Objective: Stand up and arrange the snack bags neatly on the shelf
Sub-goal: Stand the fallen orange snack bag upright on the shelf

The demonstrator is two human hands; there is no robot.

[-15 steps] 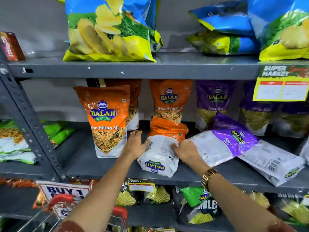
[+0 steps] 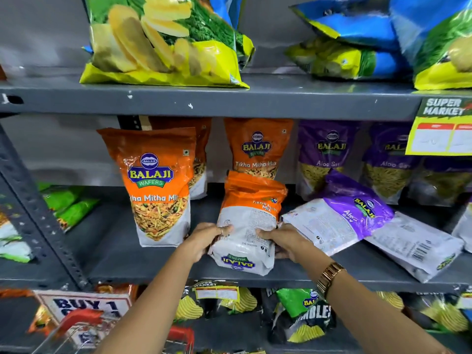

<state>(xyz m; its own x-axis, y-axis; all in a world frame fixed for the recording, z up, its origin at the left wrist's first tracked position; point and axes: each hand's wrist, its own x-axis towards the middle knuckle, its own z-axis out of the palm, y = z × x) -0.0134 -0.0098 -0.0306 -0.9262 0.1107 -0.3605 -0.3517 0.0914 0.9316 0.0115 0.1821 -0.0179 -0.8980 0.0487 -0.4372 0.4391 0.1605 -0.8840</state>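
Observation:
An orange and white snack bag (image 2: 249,221) leans back on the grey middle shelf (image 2: 122,254), its back panel facing me. My left hand (image 2: 204,241) grips its left side and my right hand (image 2: 283,242) grips its right side. To its left an orange Tikha Mitha Mix bag (image 2: 155,185) stands upright, with two more orange bags (image 2: 258,146) standing behind. To the right a purple Aloo Sev bag (image 2: 339,218) lies flat, and a white-backed bag (image 2: 419,249) lies beside it.
Purple bags (image 2: 329,154) stand at the back right. Yellow and blue chip bags (image 2: 163,42) fill the top shelf. A yellow price tag (image 2: 439,134) hangs at right. Green bags (image 2: 69,205) lie on the left shelf. Dark chip bags (image 2: 301,315) and a red cart handle (image 2: 84,320) sit below.
The orange and white bag has been tipped up from lying nearly flat to leaning more upright between both hands. The view has moved closer to the shelf.

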